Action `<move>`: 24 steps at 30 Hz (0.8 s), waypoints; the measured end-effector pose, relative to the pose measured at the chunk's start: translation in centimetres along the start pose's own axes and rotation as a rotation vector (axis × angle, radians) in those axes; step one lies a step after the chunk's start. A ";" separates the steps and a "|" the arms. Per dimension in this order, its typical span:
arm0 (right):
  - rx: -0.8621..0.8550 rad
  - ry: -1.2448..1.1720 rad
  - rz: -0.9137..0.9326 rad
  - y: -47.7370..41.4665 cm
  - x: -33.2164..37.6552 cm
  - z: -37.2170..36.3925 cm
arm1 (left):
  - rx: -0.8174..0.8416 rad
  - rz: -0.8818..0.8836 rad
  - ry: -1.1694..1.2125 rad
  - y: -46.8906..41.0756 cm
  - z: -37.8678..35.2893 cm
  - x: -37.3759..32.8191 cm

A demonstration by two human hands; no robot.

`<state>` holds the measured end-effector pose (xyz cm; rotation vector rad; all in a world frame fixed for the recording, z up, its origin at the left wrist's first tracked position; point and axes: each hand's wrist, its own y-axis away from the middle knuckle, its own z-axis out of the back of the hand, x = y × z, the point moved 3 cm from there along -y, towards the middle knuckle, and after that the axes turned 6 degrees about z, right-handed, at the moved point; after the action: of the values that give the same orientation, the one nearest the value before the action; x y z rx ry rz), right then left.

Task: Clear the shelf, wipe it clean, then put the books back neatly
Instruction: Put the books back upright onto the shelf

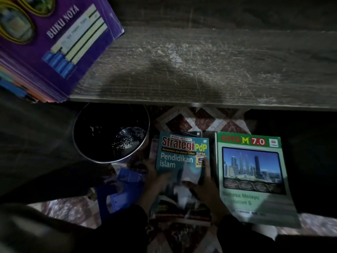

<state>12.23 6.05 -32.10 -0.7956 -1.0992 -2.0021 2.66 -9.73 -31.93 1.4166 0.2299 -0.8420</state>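
Observation:
A dusty grey wooden shelf (200, 66) runs across the upper half of the view. A stack of notebooks with a purple "Buku Nota" cover (54, 42) lies on its left end. Below the shelf, on the floor, a teal "Strategi PdP Pendidikan Islam" book (179, 157) tops a small pile. My left hand (156, 179) grips its left edge with the thumb on the cover. On the right edge, my right hand (206, 187) holds the same book. A green "OMG M 7.0" book (255, 179) lies flat to the right.
A dark round metal bucket (111, 132) with water in it stands on the floor left of the books. Beside my left hand lies a blue plastic object (125, 189). The floor has a red and white patterned tile (197, 119). The scene is dim.

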 end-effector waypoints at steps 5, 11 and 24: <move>0.056 -0.100 -0.050 0.0 0.7 0.7 | 0.210 -0.135 -0.227 1.0 0.1 -1.2; -0.002 -0.350 -0.258 1.1 1.8 1.1 | 0.247 -0.145 -0.206 4.0 0.1 -6.9; 0.307 -0.850 -0.110 8.7 9.4 6.2 | 0.298 -0.198 -0.099 16.1 4.0 -15.8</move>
<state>15.12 5.46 -18.17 -1.4940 -1.8933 -1.5097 0.49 -8.67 -9.18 1.6424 0.1754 -1.1431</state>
